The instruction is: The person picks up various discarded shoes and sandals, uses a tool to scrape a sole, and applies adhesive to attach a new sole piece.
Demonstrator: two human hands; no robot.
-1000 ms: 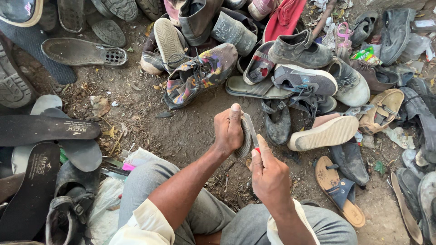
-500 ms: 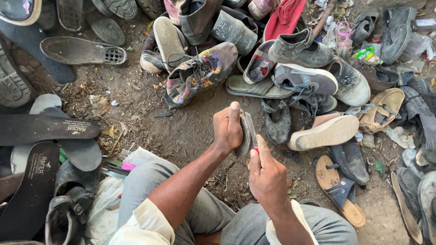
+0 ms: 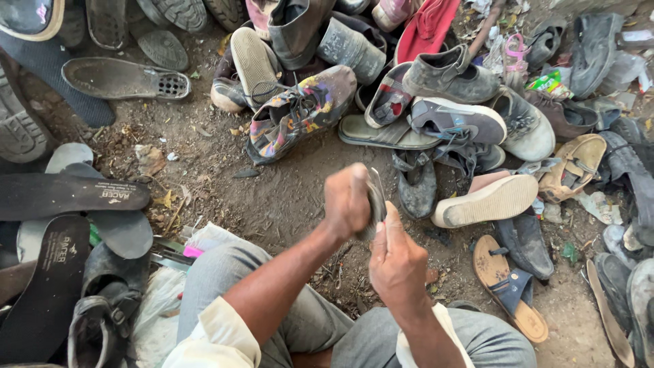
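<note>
My left hand [image 3: 346,202] is closed around a thin, curved grey sole piece [image 3: 377,199] and holds it upright above the dirt. My right hand [image 3: 396,264] sits just below and to the right, curled into a fist with its thumb against the lower edge of the piece. Whatever the fist grips is mostly hidden by the fingers. Both forearms reach out over my grey-trousered knees [image 3: 225,272].
A heap of worn shoes and sandals fills the far side and the right, including a multicoloured sneaker [image 3: 300,112], a grey sneaker [image 3: 458,121] and a tan sandal [image 3: 507,286]. Black insoles [image 3: 68,194] and soles lie at left. Bare dirt [image 3: 279,197] lies under my hands.
Both hands stayed nearly in place, working at the grey piece. A small red-tipped tool seen in my right hand earlier is now covered by the fingers.
</note>
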